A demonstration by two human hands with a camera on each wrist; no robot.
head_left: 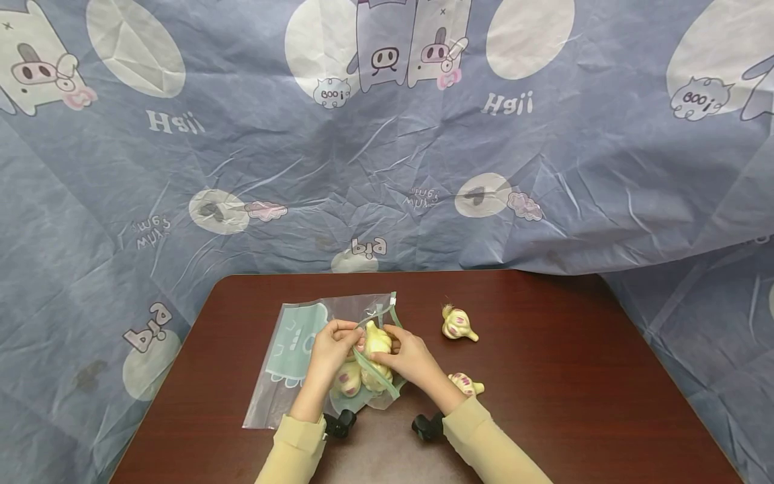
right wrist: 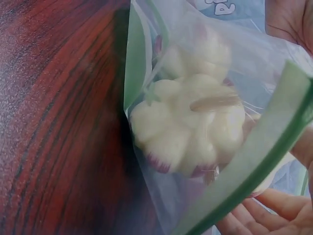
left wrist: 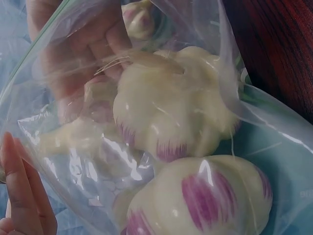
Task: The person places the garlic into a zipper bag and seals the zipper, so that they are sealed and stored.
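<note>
A clear zip bag [head_left: 376, 402] with green edges lies with its mouth spread, several garlic bulbs [head_left: 349, 380] inside. My left hand [head_left: 334, 344] pinches the bag's edge between thumb and fingers. At the mouth, my right hand [head_left: 411, 355] grips a garlic bulb [head_left: 378, 339], its stem pointing up. In the left wrist view, bulbs with purple patches [left wrist: 208, 198] press against the plastic, and the right hand [left wrist: 80, 49] shows through the film. The right wrist view has a bulb [right wrist: 195, 127] behind the plastic and my right hand's fingers [right wrist: 274, 213] below the green zip strip.
Two loose garlic bulbs lie on the brown table [head_left: 556, 376] right of the bag: one farther back [head_left: 458, 324], one [head_left: 464, 384] partly behind the right forearm. Black wrist devices [head_left: 340, 425] sit under the wrists. A patterned blue cloth [head_left: 375, 168] hangs behind the table.
</note>
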